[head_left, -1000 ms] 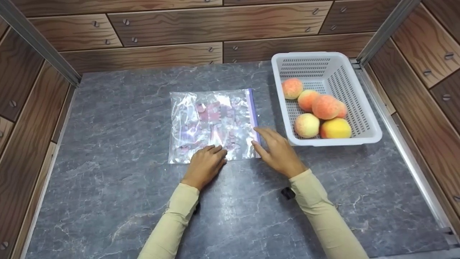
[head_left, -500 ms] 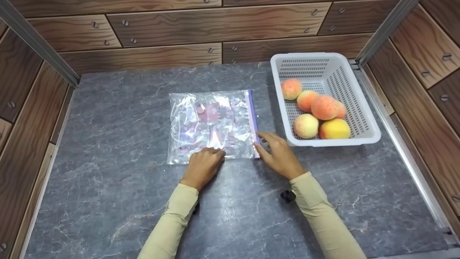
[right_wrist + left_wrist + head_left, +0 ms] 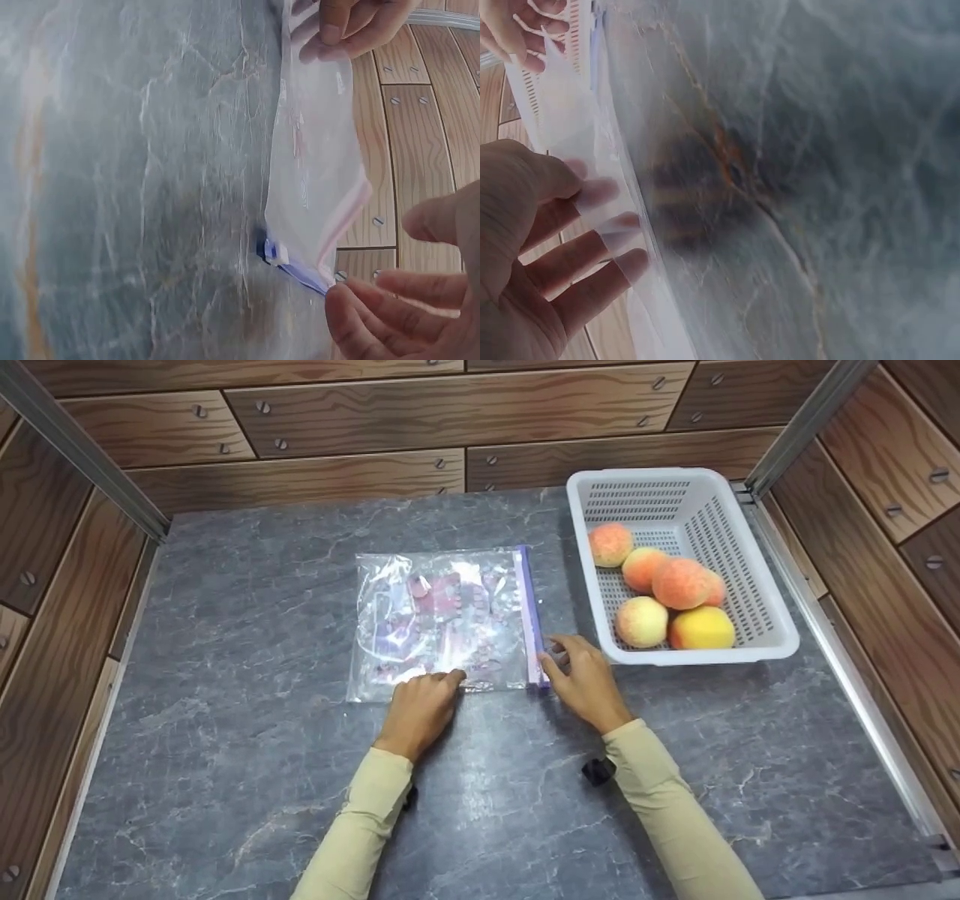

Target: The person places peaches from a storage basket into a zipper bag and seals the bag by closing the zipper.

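Observation:
A clear plastic zip bag [image 3: 435, 615] with pink and purple print lies on the grey marbled table. Its purple zip strip [image 3: 531, 607] runs down the right side, with a slider near the close corner in the right wrist view. My left hand [image 3: 421, 711] pinches the bag's near edge. In the left wrist view its thumb lies on one side of the film and the fingers show through from behind. My right hand [image 3: 589, 682] is at the zip strip's near end. Its fingertips [image 3: 341, 307] touch the strip, while the thumb stands apart from it.
A white perforated basket [image 3: 757, 649] stands to the right of the bag. Several peaches [image 3: 679, 583] lie in it, one of them yellow [image 3: 703, 628]. Wood-patterned walls [image 3: 465, 412] and metal rails [image 3: 844, 675] border the table.
My right hand has slid slightly toward me along the zip strip, its fingers drawn in. The left hand has shifted a little back and left, now at the bag's near edge.

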The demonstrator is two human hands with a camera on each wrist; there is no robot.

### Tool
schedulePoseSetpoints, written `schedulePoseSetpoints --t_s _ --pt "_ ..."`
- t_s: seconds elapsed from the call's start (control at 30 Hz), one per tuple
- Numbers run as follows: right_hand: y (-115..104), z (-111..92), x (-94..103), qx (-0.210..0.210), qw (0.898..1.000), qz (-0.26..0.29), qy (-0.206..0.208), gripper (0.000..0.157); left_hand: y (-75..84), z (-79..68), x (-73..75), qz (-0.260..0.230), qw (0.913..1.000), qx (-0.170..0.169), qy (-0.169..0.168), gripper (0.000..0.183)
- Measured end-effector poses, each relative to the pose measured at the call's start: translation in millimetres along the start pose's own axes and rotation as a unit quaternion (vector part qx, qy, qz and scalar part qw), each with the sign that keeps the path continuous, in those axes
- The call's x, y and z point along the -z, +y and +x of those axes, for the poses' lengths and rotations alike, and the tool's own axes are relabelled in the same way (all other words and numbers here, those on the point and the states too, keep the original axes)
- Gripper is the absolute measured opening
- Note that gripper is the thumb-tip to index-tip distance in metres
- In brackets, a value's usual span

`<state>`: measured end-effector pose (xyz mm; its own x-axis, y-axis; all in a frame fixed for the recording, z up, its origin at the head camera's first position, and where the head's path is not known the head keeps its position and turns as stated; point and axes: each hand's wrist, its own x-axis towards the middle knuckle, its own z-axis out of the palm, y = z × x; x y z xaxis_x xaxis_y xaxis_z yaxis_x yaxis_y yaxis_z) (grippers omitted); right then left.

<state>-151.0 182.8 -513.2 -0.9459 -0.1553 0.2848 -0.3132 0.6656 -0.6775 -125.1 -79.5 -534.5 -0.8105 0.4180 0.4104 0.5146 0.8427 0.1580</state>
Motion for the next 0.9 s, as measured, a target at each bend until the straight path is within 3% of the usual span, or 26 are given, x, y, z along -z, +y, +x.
schedulePoseSetpoints --t_s 0.17,0.27,0.3,0.37,0.5,0.53,0.63,0.8,0.9 --pt "-0.3 0.9 -2.8 -0.085 0.994 0.067 -0.005 0.041 0.4 -4.3 0.9 -0.036 0.9985 0.037 0.016 0.007" --pt "-1.5 1.7 -6.9 -0.146 0.979 0.144 -0.018 0.045 1.7 -6.8 3.2 -0.07 0.9955 0.063 0.013 0.008" --pt "-2.3 2.5 -8.5 -0.167 0.968 0.184 -0.022 0.044 2.3 -7.6 4.1 -0.081 0.9941 0.071 0.012 0.006" --pt "-4.4 4.9 -11.4 -0.21 0.939 0.272 -0.027 0.044 3.4 -9.3 5.7 -0.102 0.9912 0.083 0.012 0.006" --pt "-8.3 9.7 -14.6 -0.291 0.857 0.423 -0.032 0.049 6.5 -13.6 9.8 -0.137 0.986 0.094 0.01 0.011" --pt "-9.2 11.1 -15.3 -0.305 0.843 0.442 -0.036 0.051 7.2 -15.0 11.0 -0.143 0.9852 0.095 0.009 0.012" --pt "-10.2 15.0 -17.3 -0.332 0.815 0.473 -0.042 0.051 9.5 -18.6 13.4 -0.154 0.9845 0.085 0.005 0.012" --pt "-9.3 19.2 -22.2 -0.358 0.773 0.523 -0.038 0.035 12.9 -23.0 15.2 -0.163 0.9856 0.046 0.002 0.011" --pt "-9.5 19.7 -25.7 -0.359 0.762 0.537 -0.044 0.038 13.8 -23.9 16.6 -0.163 0.9863 0.024 -0.013 0.013"
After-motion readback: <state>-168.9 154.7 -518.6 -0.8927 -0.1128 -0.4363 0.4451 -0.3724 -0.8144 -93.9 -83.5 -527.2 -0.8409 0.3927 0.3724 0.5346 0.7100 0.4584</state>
